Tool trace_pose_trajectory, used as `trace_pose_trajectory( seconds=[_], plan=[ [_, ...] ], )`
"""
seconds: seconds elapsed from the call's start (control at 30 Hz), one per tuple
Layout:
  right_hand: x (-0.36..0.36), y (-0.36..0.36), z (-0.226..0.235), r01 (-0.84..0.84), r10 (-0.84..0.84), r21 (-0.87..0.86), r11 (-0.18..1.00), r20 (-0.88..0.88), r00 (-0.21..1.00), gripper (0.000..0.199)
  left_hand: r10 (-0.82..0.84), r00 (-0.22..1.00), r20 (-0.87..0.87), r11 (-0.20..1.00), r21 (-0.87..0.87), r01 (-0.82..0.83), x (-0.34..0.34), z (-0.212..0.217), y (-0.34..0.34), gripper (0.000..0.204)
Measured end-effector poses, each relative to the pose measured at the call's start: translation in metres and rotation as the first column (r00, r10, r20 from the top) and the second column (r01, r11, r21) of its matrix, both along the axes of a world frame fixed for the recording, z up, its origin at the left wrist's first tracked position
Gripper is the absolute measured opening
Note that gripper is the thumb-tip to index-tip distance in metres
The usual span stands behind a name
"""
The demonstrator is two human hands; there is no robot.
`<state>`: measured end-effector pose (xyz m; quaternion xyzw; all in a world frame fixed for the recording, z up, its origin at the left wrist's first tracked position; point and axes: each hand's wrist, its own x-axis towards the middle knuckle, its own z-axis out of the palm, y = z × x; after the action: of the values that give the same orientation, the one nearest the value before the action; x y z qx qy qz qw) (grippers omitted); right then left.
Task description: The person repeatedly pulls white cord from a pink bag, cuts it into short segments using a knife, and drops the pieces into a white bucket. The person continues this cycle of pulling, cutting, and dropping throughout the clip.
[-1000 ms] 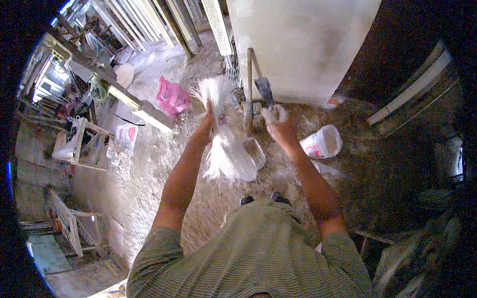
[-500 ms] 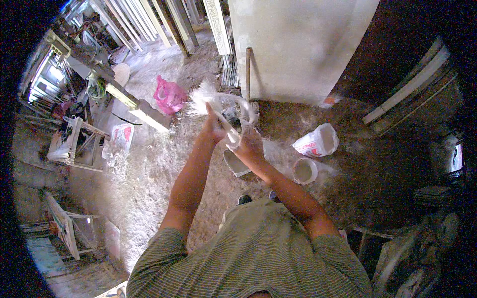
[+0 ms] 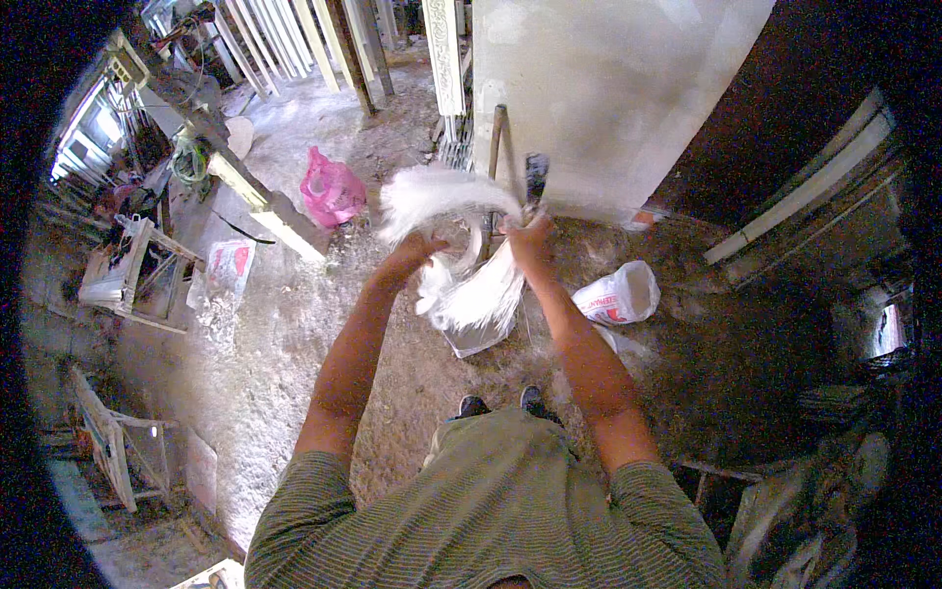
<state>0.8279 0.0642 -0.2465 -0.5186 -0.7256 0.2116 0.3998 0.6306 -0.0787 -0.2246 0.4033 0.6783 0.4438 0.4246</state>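
- Drawn apart from your left hand (image 3: 417, 250) since the earlier frame, your right hand (image 3: 530, 239) now carries the white fibres (image 3: 476, 297) in a loose arc.
- Your right hand pinches the bundle in mid-air above a pale tub (image 3: 481, 344); your left sits beside it, its grip impossible to tell.
- Work appears midway: strands are gathered at your right hand, their ends loose and not set down.
- Silky, hair-fine lengths contrast with a dark, flat blade (image 3: 536, 177), a crumpled pink bag (image 3: 334, 191) and rough, dusty floor (image 3: 294, 363).
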Motion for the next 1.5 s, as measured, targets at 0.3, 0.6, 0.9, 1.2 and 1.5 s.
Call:
trace_pose_trajectory(
  seconds=[0.3, 0.6, 0.9, 1.2, 1.5],
  plan=[
    [0.149, 0.086, -0.017, 0.05, -0.047, 0.05, 0.998, -0.045, 0.998, 0.041, 0.029, 0.885, -0.464, 0.996, 0.084, 0.012, -0.06, -0.048, 0.014, 0.04],
    [0.439, 0.077, -0.011, 0.274, -0.303, -0.24, 0.932, -0.096, 0.948, 0.057, 0.094, 0.473, -0.876, 0.948, 0.224, 0.226, -0.1, -0.077, 0.042, 0.032],
    [0.729, 0.022, 0.08, 0.508, -0.481, -0.269, 0.818, 0.163, 0.861, 0.058, -0.205, 0.611, -0.764, 0.942, 0.015, 0.335, -0.066, -0.035, 0.06, 0.04],
    [1.023, -0.12, 0.117, 0.888, -0.675, -0.013, 0.459, 0.645, 0.358, 0.054, -0.38, 0.142, -0.914, 0.901, -0.332, 0.28, 0.02, 0.011, 0.148, 0.044],
    [1.11, -0.165, 0.022, 0.908, -0.52, -0.111, 0.403, 0.789, 0.327, 0.051, -0.081, 0.378, -0.922, 0.965, 0.022, 0.26, 0.042, 0.051, 0.177, 0.05]
  ],
)
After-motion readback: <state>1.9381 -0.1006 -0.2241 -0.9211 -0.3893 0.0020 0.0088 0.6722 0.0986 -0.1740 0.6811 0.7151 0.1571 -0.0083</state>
